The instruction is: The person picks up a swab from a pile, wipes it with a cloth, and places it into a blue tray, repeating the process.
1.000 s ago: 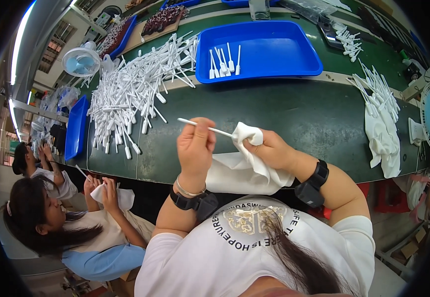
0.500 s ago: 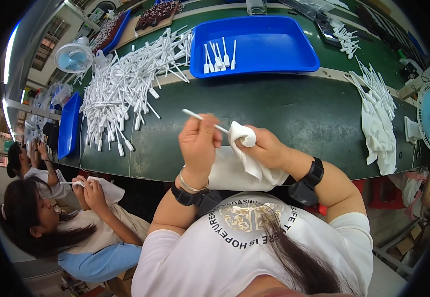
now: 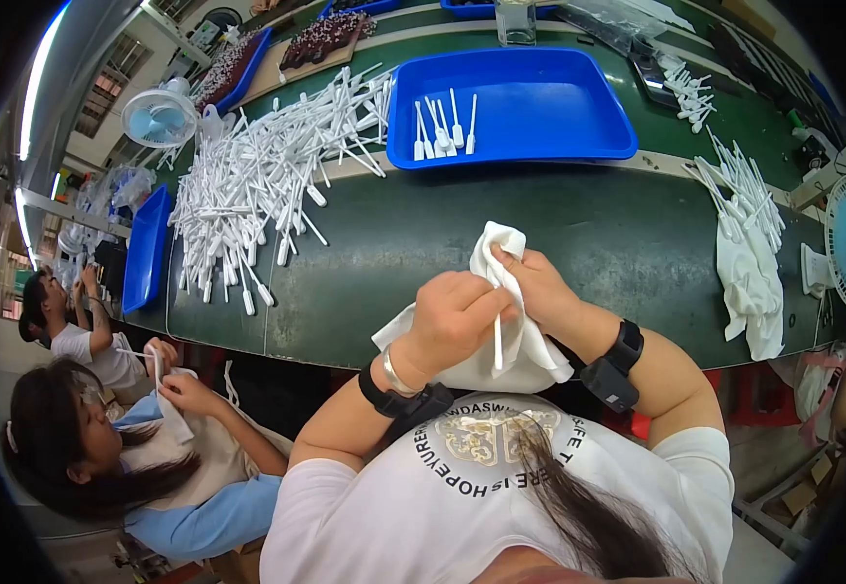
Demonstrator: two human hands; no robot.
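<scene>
A long green desk [image 3: 374,243], smooth but rubbed to pale scuffs near its middle, spans the workroom. At its left end, a seated co-worker [image 3: 199,492] in a beige-and-blue top handles a limp white strip [image 3: 172,409]. Across the desk's left half spreads a tangled heap of white sticks [image 3: 238,185], slim-shafted and matte, many ending in blunt, paddle-like heads. Beside it rests a glossy blue tray [image 3: 559,117], rectangular with rounded corners and a raised rim; a small group of the same sticks lies in its left end, heads toward the near side. At right, a creased white fabric piece [image 3: 754,297] drapes toward the desk's near edge, a loose bundle of sticks [image 3: 749,200] fanned above it.

At center, a worker gathers a soft, folded white cloth [image 3: 496,248] at the near edge of the desk, its lower part spreading in loose folds below the fingers. The right hand [image 3: 543,290] is closed on the cloth, thumb pressed into a fold. The left hand [image 3: 460,316], fingers curled tight, grips a slender white stick [image 3: 498,352] against the cloth; its straight, rounded shaft points down toward the worker, its other end hidden.
</scene>
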